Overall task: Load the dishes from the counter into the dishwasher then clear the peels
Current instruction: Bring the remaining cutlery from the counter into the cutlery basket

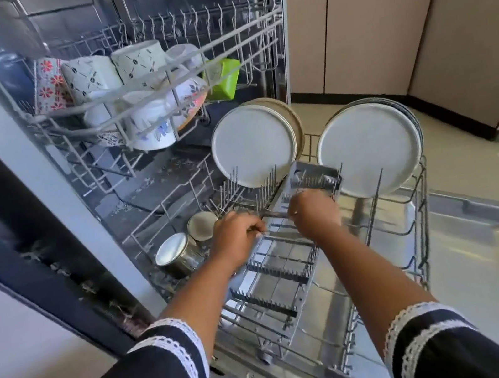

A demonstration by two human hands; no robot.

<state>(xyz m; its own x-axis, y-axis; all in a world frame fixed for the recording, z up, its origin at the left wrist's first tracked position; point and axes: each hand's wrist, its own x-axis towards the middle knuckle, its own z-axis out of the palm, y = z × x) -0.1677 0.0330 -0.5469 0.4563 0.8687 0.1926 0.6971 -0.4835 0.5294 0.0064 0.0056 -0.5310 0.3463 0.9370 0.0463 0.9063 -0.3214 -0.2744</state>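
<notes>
Both hands are down in the pulled-out grey wire lower rack (419, 226) of the open dishwasher: the left hand (237, 235) has its fingers curled and pinches a thin metal utensil (274, 215) that lies across the tines, though what kind it is I cannot tell, and the right hand (315, 212) curls around the edge of a grey plastic cutlery tray (312, 175) tilted up between the plates. 2 round matte grey plates (252, 145) stand upright on edge at the far side, another round grey plate (368, 149) to their right. At the near left, 2 shiny steel cups (173, 256) sit upside down. The upper wire rack (156, 72) holds patterned ceramic mugs (134, 61) and a lime-green plastic container (223, 77). Beige cabinet doors (362, 21) and a pale floor (490, 198) fill the right.
</notes>
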